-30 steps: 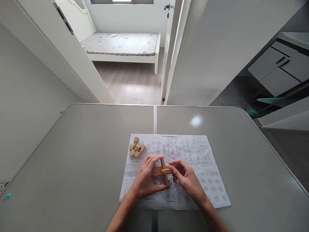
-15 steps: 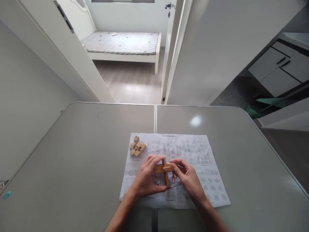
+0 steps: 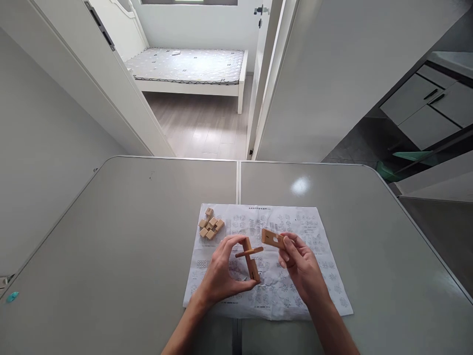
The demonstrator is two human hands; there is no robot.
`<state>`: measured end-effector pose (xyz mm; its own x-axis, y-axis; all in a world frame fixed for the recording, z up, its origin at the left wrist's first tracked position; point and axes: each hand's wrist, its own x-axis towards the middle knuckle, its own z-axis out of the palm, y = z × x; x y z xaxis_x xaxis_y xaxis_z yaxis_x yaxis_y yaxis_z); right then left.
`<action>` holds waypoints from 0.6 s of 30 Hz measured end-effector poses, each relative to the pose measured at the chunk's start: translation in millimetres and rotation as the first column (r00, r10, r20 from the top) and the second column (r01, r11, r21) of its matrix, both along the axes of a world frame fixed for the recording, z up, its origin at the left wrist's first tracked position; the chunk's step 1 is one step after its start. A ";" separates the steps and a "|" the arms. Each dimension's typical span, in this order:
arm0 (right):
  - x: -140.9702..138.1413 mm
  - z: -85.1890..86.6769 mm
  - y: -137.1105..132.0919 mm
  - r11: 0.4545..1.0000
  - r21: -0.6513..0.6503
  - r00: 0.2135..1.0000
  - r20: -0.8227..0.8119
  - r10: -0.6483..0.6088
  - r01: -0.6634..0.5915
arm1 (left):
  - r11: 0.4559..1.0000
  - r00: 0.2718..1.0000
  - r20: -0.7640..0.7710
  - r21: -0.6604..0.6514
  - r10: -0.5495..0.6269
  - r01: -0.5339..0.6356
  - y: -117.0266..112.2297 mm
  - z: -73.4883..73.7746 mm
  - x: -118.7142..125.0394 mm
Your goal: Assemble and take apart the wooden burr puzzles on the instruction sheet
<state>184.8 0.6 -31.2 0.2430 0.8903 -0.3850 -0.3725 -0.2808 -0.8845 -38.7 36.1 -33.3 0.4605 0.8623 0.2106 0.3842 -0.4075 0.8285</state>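
Observation:
My left hand (image 3: 221,271) pinches a crossed pair of flat wooden puzzle pieces (image 3: 251,259), one upright and one thin piece lying across it. Just to the right and a little higher, my right hand (image 3: 301,264) grips a single flat wooden piece (image 3: 272,238) with a small slot in it, clear of the other two. Both hands hover over a printed instruction sheet (image 3: 295,227) lying on the grey table (image 3: 129,236). A finished wooden block puzzle (image 3: 210,226) rests on the sheet's far left corner.
The table is made of two halves with a seam (image 3: 237,182) down the middle. Beyond its far edge an open doorway shows a bed (image 3: 188,66) on a wooden floor. A small teal object (image 3: 12,298) lies at the table's left edge.
My right hand has pulled one flat piece out of the crossed assembly and moved it up and to the right. My left hand still holds the remaining two pieces.

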 end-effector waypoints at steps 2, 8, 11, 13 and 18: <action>3.6 -4.1 0.8 1.000 -0.004 0.978 0.209 -0.018 0.019 | 1.000 1.000 0.006 -0.002 0.025 -0.025 -0.2 0.8 -0.1; 0.9 -16.3 -3.7 0.998 -0.020 0.774 0.630 0.060 -0.061 | 1.000 0.999 0.043 0.003 0.027 -0.028 0.4 3.0 -0.1; -3.2 -18.8 -4.3 0.994 0.031 0.703 0.709 0.050 -0.102 | 1.000 0.997 0.082 -0.015 0.006 -0.005 0.7 2.0 -0.9; -4.7 -20.6 -3.6 0.988 0.077 0.676 0.736 0.033 -0.132 | 0.999 0.994 0.106 -0.036 -0.012 0.016 0.6 0.7 -1.6; -5.0 -27.7 -3.1 0.968 0.088 0.558 0.828 0.058 -0.233 | 0.994 0.992 0.117 -0.095 -0.042 0.053 -0.3 -0.4 -2.2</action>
